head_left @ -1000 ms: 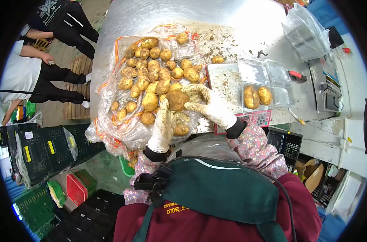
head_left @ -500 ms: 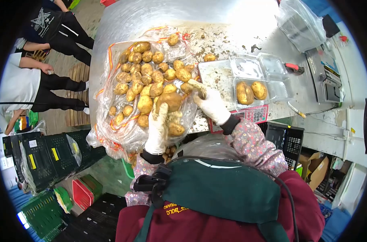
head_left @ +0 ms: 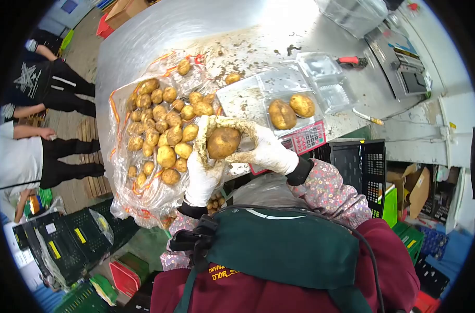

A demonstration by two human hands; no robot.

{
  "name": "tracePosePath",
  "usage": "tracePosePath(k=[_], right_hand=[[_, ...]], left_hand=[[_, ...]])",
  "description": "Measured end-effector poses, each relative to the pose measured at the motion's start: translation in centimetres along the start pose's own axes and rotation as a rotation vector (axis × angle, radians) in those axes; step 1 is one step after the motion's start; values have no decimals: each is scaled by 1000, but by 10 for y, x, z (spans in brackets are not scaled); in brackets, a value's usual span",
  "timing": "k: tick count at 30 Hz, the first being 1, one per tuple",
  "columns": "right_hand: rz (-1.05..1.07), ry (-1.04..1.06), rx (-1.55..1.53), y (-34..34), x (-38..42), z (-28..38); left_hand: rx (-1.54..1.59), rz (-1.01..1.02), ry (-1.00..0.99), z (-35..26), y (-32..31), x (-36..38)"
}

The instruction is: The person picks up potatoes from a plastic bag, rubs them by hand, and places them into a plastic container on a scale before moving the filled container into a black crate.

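Between my two gloved hands is a large brown potato (head_left: 223, 143) with soil on its skin. My left hand (head_left: 202, 169) wraps its left side, and my right hand (head_left: 266, 146) closes on it from the right. Both white gloves are dirty at the fingers. To the left, many potatoes (head_left: 166, 156) lie on a clear plastic bag (head_left: 120, 180) with orange edging. Right of my hands, two potatoes (head_left: 283, 115) sit in a clear plastic tray (head_left: 306, 124) on the scale's soiled metal plate (head_left: 241, 96).
A red scale keypad (head_left: 309, 137) is at the table's near edge. Empty clear trays (head_left: 334, 94), a red-handled tool (head_left: 352, 61) and a stack of clear containers (head_left: 355, 15) are on the right. Black crates (head_left: 75, 237) stand at lower left. Two people (head_left: 26, 151) stand left of the table.
The large potato has moved right, away from the pile, and my right hand has come over onto it. The camera view has shifted, so the table appears further left.
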State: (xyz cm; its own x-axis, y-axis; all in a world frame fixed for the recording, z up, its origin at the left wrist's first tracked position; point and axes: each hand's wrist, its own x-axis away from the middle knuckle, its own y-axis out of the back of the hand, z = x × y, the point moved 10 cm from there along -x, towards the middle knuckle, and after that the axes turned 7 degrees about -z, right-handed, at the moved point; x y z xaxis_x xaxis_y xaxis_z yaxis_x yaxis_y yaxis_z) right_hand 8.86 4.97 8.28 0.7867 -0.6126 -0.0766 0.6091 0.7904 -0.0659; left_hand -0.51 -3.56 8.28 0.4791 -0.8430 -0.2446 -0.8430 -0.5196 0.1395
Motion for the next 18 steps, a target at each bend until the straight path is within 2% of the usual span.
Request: tracePosePath(k=[1,2,4,6,7,8,9,11,12,16,18], right_hand=[[-21,38,-34,6,4,6],[-74,83,124,16,9,11],[-159,130,224,32,18,9],[-274,253,391,46,25,10],[-288,251,393,51,29,6],[-325,271,422,57,34,8],[-359,290,449,60,38,9],[-418,307,452,69,44,6],[-417,267,488,73,45,5],[-429,246,491,83,53,9],[-448,241,486,84,56,8]], left_hand=[[3,17,-2,-1,-9,-2],[-44,44,-48,-5,-18,-5],[-86,87,-97,-10,-32,-7],[464,239,246,9,-50,-1],[736,311,425,13,-64,6],[558,217,510,28,-66,9],[556,225,513,28,-78,7],[177,200,410,29,-93,-6],[133,34,239,25,-87,-13],[65,37,271,30,-96,-13],[199,-17,327,46,-90,-12]])
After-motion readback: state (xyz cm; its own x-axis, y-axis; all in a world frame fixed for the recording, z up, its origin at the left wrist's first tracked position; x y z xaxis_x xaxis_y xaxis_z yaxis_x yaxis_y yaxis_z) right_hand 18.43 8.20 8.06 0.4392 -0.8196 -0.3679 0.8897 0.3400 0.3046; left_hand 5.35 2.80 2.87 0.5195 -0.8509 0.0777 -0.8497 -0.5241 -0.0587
